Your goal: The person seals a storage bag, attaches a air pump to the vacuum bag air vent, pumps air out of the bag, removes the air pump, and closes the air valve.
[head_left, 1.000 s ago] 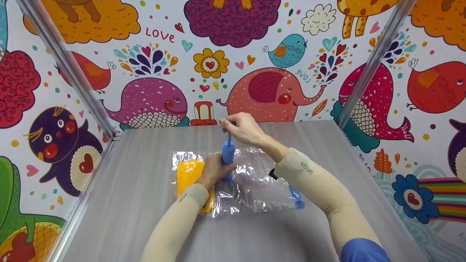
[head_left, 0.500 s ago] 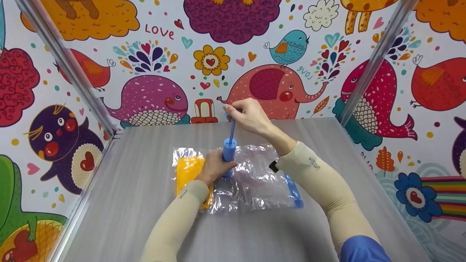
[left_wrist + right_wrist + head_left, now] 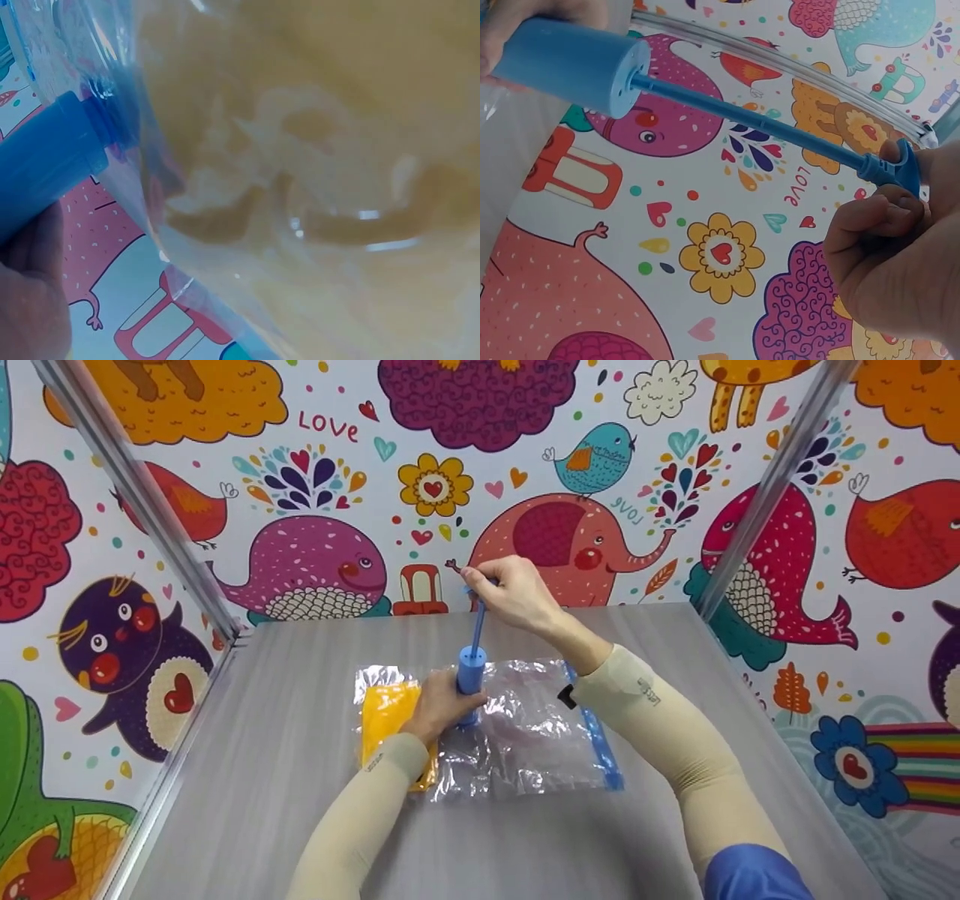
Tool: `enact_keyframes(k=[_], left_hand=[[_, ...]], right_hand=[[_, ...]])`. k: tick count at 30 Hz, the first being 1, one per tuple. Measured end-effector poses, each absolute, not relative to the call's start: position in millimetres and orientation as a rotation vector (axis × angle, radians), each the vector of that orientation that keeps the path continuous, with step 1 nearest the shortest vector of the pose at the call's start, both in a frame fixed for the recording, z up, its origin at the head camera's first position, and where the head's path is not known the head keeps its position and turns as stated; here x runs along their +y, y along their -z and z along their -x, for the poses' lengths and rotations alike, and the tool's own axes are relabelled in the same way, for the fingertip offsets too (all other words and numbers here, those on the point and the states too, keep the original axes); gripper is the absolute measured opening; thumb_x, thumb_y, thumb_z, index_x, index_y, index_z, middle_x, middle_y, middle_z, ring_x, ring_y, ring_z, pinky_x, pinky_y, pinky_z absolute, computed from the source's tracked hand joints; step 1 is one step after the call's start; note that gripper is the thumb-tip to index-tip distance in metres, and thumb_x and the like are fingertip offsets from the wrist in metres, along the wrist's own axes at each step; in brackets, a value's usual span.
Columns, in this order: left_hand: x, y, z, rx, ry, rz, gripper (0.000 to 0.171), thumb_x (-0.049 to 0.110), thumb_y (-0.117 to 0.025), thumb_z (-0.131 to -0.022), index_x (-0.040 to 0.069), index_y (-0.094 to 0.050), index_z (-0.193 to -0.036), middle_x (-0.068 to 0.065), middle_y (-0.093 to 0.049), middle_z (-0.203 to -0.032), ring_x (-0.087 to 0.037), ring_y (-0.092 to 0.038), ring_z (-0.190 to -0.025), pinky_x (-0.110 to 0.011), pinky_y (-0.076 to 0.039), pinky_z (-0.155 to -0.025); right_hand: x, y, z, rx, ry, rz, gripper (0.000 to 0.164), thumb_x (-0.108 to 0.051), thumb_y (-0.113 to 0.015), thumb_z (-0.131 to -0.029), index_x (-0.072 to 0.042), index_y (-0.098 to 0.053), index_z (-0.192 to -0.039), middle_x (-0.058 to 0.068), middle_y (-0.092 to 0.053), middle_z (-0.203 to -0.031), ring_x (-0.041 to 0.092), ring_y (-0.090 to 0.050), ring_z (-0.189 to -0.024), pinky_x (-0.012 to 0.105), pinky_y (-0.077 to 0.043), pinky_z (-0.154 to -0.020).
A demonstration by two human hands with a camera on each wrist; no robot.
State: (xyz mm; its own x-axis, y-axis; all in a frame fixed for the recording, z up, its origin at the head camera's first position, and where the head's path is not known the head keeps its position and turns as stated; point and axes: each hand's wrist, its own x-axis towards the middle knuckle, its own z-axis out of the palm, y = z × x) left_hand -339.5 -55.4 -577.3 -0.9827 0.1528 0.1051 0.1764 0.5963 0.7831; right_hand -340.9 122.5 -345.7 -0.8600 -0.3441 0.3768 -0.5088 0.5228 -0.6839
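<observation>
A blue hand pump (image 3: 471,669) stands upright, leaning slightly, over a clear plastic bag (image 3: 536,735) on the table. My left hand (image 3: 439,706) grips the pump's barrel. With curled fingers, my right hand (image 3: 517,594) holds the pump's handle (image 3: 901,171) above it. Much of the blue rod (image 3: 750,118) shows between handle and barrel in the right wrist view. Inside the bag's left part lies a flat yellow item (image 3: 386,720), of unclear kind. The pump's lower end (image 3: 82,135) meets the bag in the left wrist view; the exact joint is blurred.
A blue strip (image 3: 602,750) runs along the bag's right edge. The grey table (image 3: 285,765) spreads around the bag. Printed walls (image 3: 337,472) with metal corner posts (image 3: 142,502) close it in at the back and sides.
My right hand has risen, drawing the rod further out of the barrel, mostly in the first half second. My left hand keeps its grip on the barrel.
</observation>
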Motion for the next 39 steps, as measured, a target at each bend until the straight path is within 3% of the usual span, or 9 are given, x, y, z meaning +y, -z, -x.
enact_keyframes(k=[4, 11, 18, 24, 32, 35, 39], left_hand=[[-58, 576, 340, -2.765, 1.358, 0.298, 0.029, 0.032, -0.09, -0.09, 0.009, -0.078, -0.104, -0.009, -0.085, -0.1, -0.024, -0.077, -0.087, -0.051, -0.07, -0.094], [-59, 575, 341, -2.723, 1.433, 0.311, 0.027, 0.028, -0.09, -0.091, 0.01, -0.076, -0.105, -0.01, -0.085, -0.103, -0.024, -0.077, -0.088, -0.053, -0.069, -0.095], [-60, 577, 343, -2.67, 1.369, 0.386, 0.028, 0.026, -0.09, -0.09, 0.007, -0.078, -0.106, -0.013, -0.086, -0.102, -0.025, -0.08, -0.088, -0.052, -0.07, -0.092], [-59, 578, 342, -2.678, 1.298, 0.391, 0.029, 0.026, -0.091, -0.091, 0.005, -0.078, -0.107, -0.013, -0.086, -0.099, -0.025, -0.08, -0.086, -0.05, -0.07, -0.088], [-56, 578, 341, -2.703, 1.265, 0.369, 0.022, 0.027, -0.087, -0.093, 0.007, -0.078, -0.098, -0.009, -0.083, -0.086, -0.018, -0.071, -0.071, -0.043, -0.067, -0.076], [-56, 578, 341, -2.713, 1.256, 0.354, 0.021, 0.028, -0.086, -0.093, 0.009, -0.076, -0.093, -0.006, -0.078, -0.079, -0.016, -0.065, -0.066, -0.038, -0.063, -0.07], [-55, 578, 339, -2.732, 1.262, 0.339, 0.024, 0.03, -0.086, -0.093, 0.009, -0.077, -0.098, -0.006, -0.081, -0.083, -0.017, -0.069, -0.069, -0.04, -0.066, -0.075]], right_hand=[[120, 348, 345, -2.565, -1.239, -0.741, 0.046, -0.033, -0.062, -0.115, -0.001, -0.08, -0.087, -0.006, -0.057, -0.065, 0.013, -0.049, -0.067, 0.025, -0.034, -0.055], [113, 351, 348, -2.579, -1.227, -0.75, 0.047, -0.037, -0.06, -0.116, -0.012, -0.076, -0.08, -0.004, -0.059, -0.067, 0.014, -0.048, -0.067, 0.026, -0.035, -0.058], [108, 368, 349, -2.704, -1.141, -0.759, 0.046, -0.038, -0.059, -0.117, -0.012, -0.079, -0.086, 0.002, -0.068, -0.075, 0.014, -0.052, -0.07, 0.029, -0.041, -0.062], [106, 386, 351, -2.778, -1.079, -0.792, 0.046, -0.039, -0.057, -0.117, -0.011, -0.08, -0.088, 0.0, -0.067, -0.075, 0.014, -0.053, -0.07, 0.029, -0.044, -0.067], [106, 407, 352, -2.821, -0.994, -0.838, 0.048, -0.04, -0.055, -0.118, -0.009, -0.082, -0.093, 0.007, -0.078, -0.085, 0.021, -0.07, -0.082, 0.032, -0.055, -0.075], [105, 416, 353, -2.812, -0.969, -0.862, 0.048, -0.039, -0.055, -0.118, -0.008, -0.082, -0.093, 0.007, -0.077, -0.084, 0.018, -0.068, -0.08, 0.031, -0.053, -0.073], [106, 426, 353, -2.831, -0.983, -0.875, 0.046, -0.037, -0.055, -0.118, -0.008, -0.08, -0.094, 0.001, -0.067, -0.079, 0.014, -0.058, -0.075, 0.028, -0.046, -0.069]])
